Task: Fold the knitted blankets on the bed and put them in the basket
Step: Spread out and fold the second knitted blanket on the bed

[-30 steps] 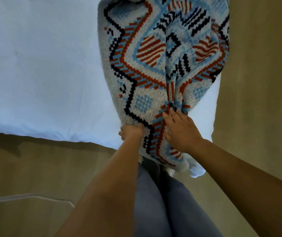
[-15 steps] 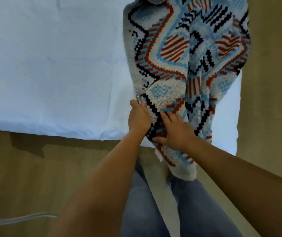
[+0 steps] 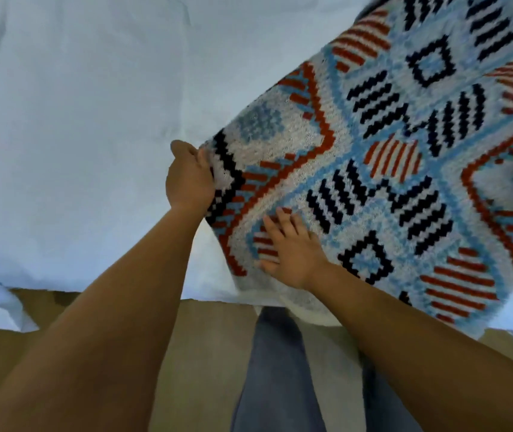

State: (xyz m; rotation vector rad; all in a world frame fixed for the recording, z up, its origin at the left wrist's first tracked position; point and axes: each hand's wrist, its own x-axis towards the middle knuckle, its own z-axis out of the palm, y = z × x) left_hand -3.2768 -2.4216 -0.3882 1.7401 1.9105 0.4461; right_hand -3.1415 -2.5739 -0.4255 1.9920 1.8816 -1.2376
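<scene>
Pinching the blanket (image 3: 373, 169) edge is the left hand (image 3: 189, 179); at its four o'clock the right hand (image 3: 292, 251), grip spread, is pressing cloth stretching toward two o'clock.

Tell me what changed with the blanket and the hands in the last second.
The left hand, gripping the edge of the blanket, drew it up and left over the bed, so the bunched blanket opened out wide. The right hand lies flat on it, fingers now spread. Unchanged: both hands stay on the blanket.
</scene>
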